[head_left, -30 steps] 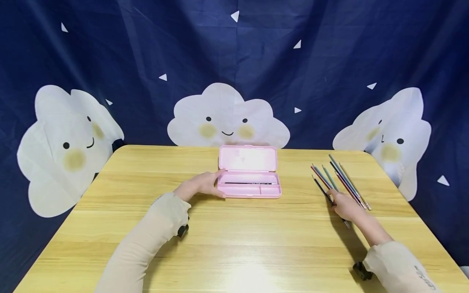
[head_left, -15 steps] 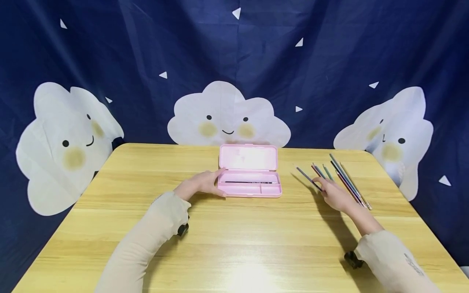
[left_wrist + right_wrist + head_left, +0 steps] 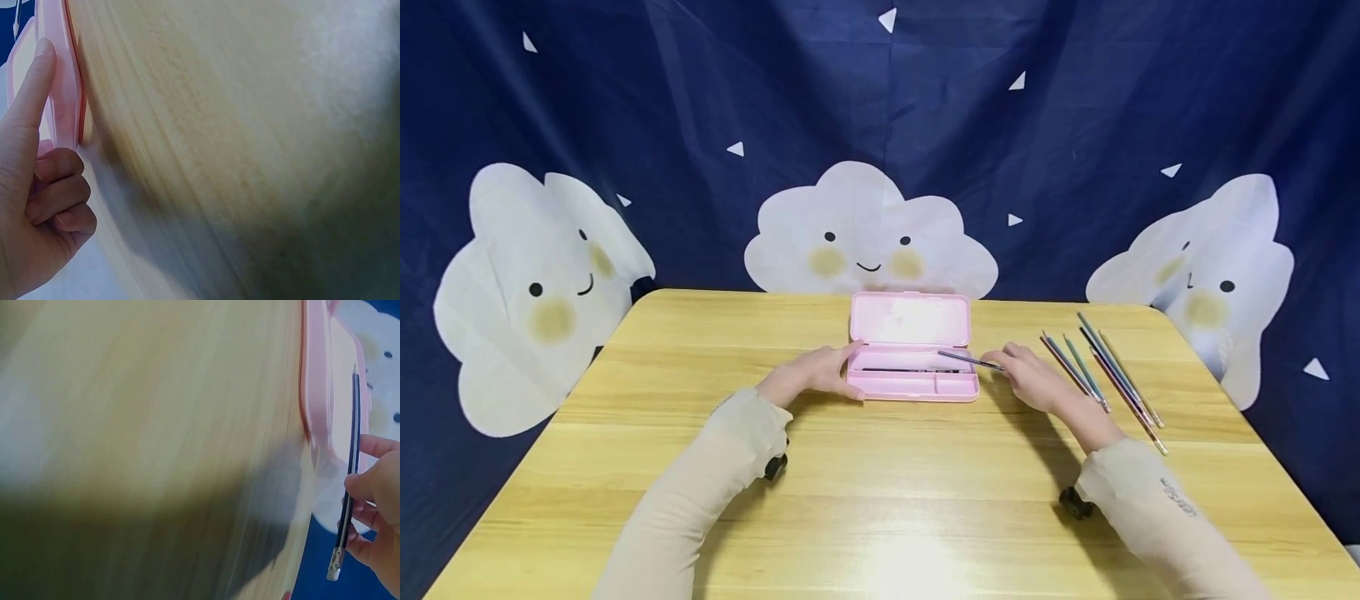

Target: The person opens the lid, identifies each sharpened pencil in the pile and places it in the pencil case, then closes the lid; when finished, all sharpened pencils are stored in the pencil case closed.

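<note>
An open pink pencil case (image 3: 891, 387) sits at the far middle of the table, its lid tipped back. One dark pencil (image 3: 887, 370) lies in its long rear compartment. My left hand (image 3: 816, 372) holds the case by its left end; in the left wrist view the thumb lies along the pink wall and the other visible fingers are curled. My right hand (image 3: 1033, 382) is just right of the case and pinches a dark striped pencil (image 3: 354, 425). That pencil's sharpened end is over the case's right part, and its eraser end points back past the hand.
Several coloured pencils (image 3: 1116, 371) lie in a loose bunch on the right of the wooden table (image 3: 850, 500). Behind the far table edge hangs a dark blue curtain (image 3: 700, 75) with white clouds.
My right hand has picked the dark pencil up beside the bunch and carried it left to the case. My left hand stays on the case's left end.
</note>
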Motion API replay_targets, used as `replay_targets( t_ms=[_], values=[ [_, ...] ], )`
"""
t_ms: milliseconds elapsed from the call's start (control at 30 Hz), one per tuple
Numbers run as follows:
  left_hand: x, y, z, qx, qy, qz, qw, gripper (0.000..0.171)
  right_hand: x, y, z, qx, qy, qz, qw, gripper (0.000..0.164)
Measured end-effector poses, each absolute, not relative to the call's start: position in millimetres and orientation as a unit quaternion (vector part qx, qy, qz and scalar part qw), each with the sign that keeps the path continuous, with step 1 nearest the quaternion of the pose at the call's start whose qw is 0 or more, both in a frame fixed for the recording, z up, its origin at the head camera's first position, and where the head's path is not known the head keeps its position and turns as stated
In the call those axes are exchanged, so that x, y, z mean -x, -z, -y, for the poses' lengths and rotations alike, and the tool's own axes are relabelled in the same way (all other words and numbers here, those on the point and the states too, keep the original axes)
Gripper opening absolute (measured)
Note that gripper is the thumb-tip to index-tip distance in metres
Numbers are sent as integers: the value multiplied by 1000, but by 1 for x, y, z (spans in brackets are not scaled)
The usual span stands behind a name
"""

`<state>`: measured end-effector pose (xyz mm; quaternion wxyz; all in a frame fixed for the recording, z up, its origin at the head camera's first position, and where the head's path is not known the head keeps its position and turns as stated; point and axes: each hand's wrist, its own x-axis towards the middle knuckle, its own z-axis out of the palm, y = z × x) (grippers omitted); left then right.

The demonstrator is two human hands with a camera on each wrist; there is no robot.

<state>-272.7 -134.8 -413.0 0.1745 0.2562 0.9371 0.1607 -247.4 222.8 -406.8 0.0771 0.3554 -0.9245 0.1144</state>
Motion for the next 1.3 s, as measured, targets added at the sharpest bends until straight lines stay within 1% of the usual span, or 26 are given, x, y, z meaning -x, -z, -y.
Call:
replay_targets(
  t_ms=[233, 367, 567, 667, 867, 1133, 1300],
  values=[
    [275, 416, 133, -246, -160, -939, 178, 107, 257, 406, -187, -348, -110, 929, 53, 41],
    [275, 417, 133, -240, -155, -941, 183, 106, 262, 408, -169, -362, -109, 925, 34, 36],
    [274, 416, 134, -232, -151, -943, 183, 106, 272, 412, -147, -376, -102, 920, 30, 30],
    [274, 416, 134, -232, -152, -943, 182, 106, 275, 413, -139, -376, -102, 921, 23, 31],
    [275, 417, 134, -234, -157, -942, 183, 107, 278, 418, -129, -368, -100, 925, 5, 36],
    [275, 417, 133, -240, -153, -942, 179, 105, 281, 424, -128, -372, -110, 922, 9, 40],
    [275, 417, 133, -238, -149, -943, 179, 105, 280, 426, -132, -376, -145, 915, 12, 39]
  ],
)
